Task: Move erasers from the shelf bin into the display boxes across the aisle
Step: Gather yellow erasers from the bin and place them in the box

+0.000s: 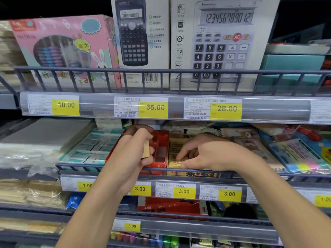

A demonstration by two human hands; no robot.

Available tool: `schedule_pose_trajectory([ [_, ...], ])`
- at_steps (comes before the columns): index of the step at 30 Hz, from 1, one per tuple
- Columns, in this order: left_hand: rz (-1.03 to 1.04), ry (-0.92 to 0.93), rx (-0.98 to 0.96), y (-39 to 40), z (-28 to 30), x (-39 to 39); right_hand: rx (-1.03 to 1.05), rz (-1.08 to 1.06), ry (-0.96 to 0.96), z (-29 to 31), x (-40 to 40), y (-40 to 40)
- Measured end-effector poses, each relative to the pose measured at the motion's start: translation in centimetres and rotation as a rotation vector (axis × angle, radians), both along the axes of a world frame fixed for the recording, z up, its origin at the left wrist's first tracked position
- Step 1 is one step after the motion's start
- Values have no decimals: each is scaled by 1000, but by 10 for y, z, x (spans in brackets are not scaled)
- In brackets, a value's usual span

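Erasers (146,149) in yellow wrappers sit gripped in the left hand (133,149), held over the red box (158,149) on the middle shelf. The right hand (200,154) reaches into the yellow box (174,147) beside it, fingertips pinching 1 more eraser (176,163) near the wire rail (80,166). Price tags (184,191) reading 3.00 hang below.

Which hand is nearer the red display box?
Left. The left hand, holding yellow erasers, is over the red display box; the right hand reaches into the yellow box beside it.
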State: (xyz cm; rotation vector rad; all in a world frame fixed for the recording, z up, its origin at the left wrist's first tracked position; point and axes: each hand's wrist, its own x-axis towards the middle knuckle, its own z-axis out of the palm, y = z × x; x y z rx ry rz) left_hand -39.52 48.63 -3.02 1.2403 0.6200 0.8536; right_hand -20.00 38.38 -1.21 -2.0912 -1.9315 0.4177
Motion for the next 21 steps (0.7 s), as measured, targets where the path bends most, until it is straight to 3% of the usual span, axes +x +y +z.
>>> schedule_pose_trajectory([
  [11, -174, 5, 13, -6, 4, -1, -45, 78, 86, -10, 8, 20],
  [18, -160, 28, 43, -6, -1, 1, -87, 86, 167, -6, 12, 15],
  [21, -156, 8, 67, -3, -4, 1, -92, 68, 72, -1, 13, 8],
])
